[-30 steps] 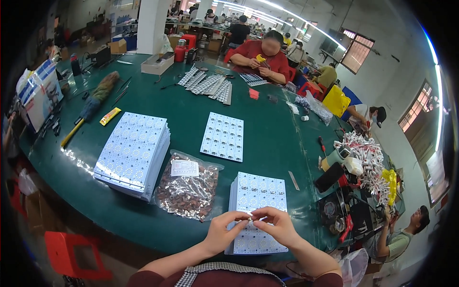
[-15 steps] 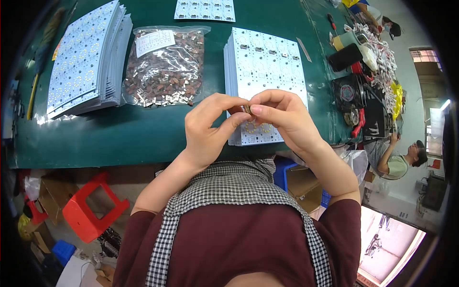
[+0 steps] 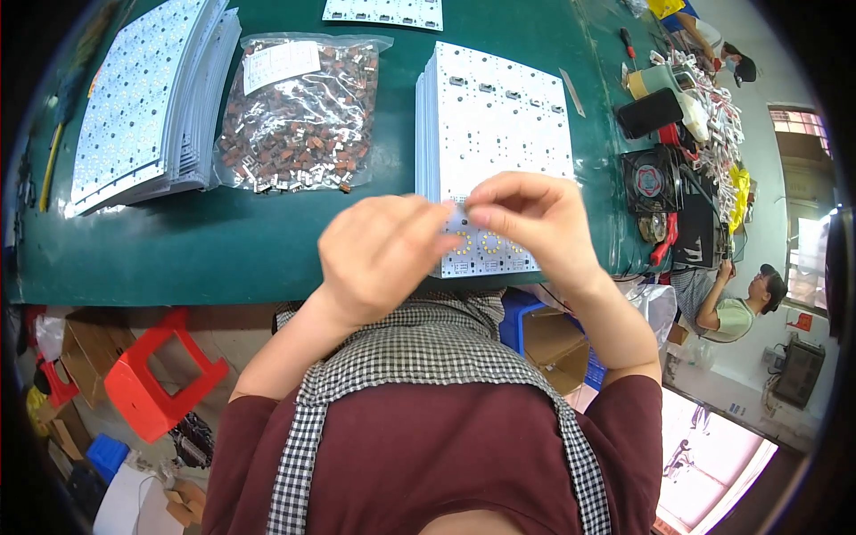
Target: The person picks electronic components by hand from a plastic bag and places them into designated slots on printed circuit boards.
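Observation:
A stack of white circuit boards (image 3: 499, 116) lies in front of me, with small switch-like parts along the top board's far row and rings of yellow dots near its close edge. Over its near half, my right hand (image 3: 539, 218) pinches a small dark electronic part (image 3: 465, 208) between thumb and forefinger; its exact kind is too small to make out. Just left of it is my left hand (image 3: 374, 254), blurred by motion, fingers partly curled, so its grip is unclear. Left of the stack lies a clear plastic bag (image 3: 299, 116) full of small brown and silver parts.
Another tall board stack (image 3: 143, 98) leans at the left, and one board (image 3: 383, 12) lies at the far edge of view. A phone (image 3: 649, 113), a small fan (image 3: 653, 178) and heaped white wires (image 3: 713, 111) fill the right side. A red stool (image 3: 160, 383) stands below the table.
My left hand has drawn slightly left and turned, its fingertips coming away from the small part both hands were holding. My right hand stays in nearly the same place, still pinching. The view has shifted slightly.

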A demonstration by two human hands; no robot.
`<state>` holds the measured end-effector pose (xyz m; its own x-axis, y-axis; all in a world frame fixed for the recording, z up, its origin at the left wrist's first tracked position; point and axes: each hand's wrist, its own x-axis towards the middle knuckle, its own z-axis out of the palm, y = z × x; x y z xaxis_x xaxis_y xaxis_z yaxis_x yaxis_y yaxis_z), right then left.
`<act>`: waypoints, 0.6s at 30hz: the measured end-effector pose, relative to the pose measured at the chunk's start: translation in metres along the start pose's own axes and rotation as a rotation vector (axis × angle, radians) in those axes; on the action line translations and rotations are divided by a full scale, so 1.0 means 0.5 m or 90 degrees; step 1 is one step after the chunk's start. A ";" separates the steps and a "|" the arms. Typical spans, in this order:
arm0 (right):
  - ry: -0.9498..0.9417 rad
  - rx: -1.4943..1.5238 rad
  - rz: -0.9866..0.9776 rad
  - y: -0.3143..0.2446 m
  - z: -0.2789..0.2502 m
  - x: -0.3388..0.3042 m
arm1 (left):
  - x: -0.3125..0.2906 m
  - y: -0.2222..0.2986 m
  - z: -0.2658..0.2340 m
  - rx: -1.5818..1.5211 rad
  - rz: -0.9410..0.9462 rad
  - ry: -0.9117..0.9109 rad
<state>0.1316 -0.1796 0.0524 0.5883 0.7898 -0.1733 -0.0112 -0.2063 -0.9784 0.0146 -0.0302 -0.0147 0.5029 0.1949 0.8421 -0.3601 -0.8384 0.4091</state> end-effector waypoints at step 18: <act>-0.001 -0.653 -0.399 0.010 -0.060 0.142 | -0.073 -0.082 -0.020 0.236 -0.338 -0.268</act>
<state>0.1974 -0.1418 0.0389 0.2600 0.9178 0.3000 0.9259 -0.1489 -0.3472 0.0033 0.0020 -0.0587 0.8177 0.4708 0.3313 0.2619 -0.8167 0.5141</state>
